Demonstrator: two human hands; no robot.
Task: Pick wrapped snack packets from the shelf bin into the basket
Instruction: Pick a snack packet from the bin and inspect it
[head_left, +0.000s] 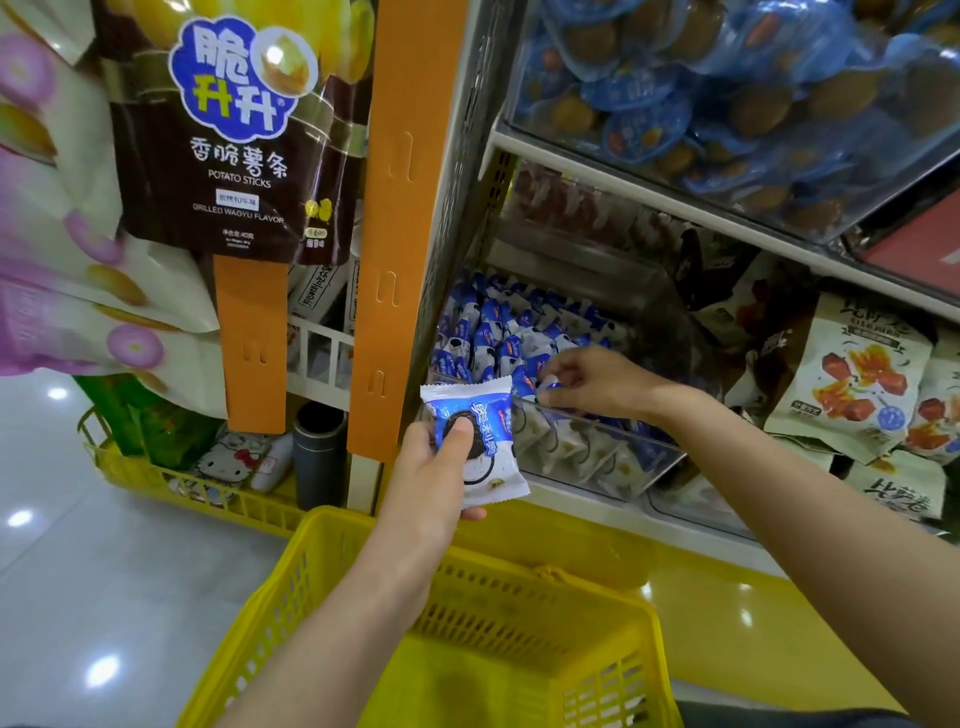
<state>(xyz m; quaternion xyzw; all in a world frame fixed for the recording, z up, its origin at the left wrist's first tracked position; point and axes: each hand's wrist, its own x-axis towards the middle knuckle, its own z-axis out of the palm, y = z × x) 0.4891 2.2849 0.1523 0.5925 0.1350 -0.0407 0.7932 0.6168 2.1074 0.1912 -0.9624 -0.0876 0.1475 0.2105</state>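
Observation:
My left hand (428, 467) holds up a blue-and-white wrapped snack packet (480, 441), thumb pressed on its front, just above the far rim of the yellow basket (322, 571). My right hand (592, 382) reaches into the clear shelf bin (623, 462) and pinches another blue-and-white packet (550, 387) among several like it. The bin is packed with these packets (498, 332). The basket sits below both forearms, and the part of its inside that shows holds nothing.
An orange hanging strip (400, 208) with a brown potato-sticks bag (234, 130) hangs left of the bin. Beige snack bags (852, 379) fill the shelf to the right. A bin of blue-lidded cups (727, 104) sits on the shelf above. A yellow floor rack (208, 493) stands at left.

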